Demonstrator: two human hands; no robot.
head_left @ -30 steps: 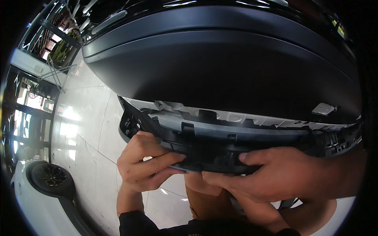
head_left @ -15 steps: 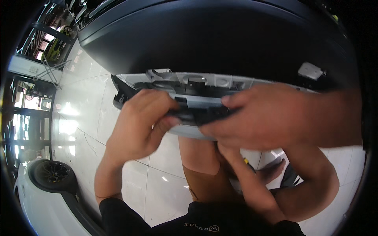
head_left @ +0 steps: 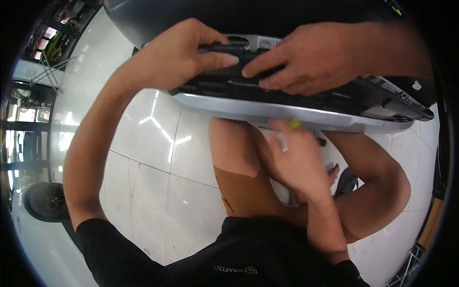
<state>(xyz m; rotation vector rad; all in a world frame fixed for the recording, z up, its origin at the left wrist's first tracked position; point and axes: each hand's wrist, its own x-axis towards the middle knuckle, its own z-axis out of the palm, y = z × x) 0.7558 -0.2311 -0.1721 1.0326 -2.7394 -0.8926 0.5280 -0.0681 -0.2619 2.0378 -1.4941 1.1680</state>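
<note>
A black plastic bumper trim (head_left: 217, 76) with a silver lower strip (head_left: 267, 109) hangs along the underside of a dark car body panel (head_left: 287, 14). My left hand (head_left: 184, 55) pinches the upper edge of the black trim, thumb in front and fingers behind. Beside it, a co-worker's hand (head_left: 311, 60) comes in from the right and grips the same trim. Below the silver strip, my right hand (head_left: 301, 155) is smeared by motion, its fingers curled round a small yellow-green thing (head_left: 295, 124) whose kind I cannot make out.
My bent legs (head_left: 234, 148) are under the bumper, on a glossy white tiled floor (head_left: 143, 177). A white car with a dark wheel (head_left: 45, 201) stands at the left. A folding metal stand (head_left: 52, 71) is farther off. Light brackets show at the trim's right end (head_left: 392, 91).
The trim sits higher in view and shows more of its silver strip. My left hand has moved up with it. My right hand has risen from between my legs toward the strip.
</note>
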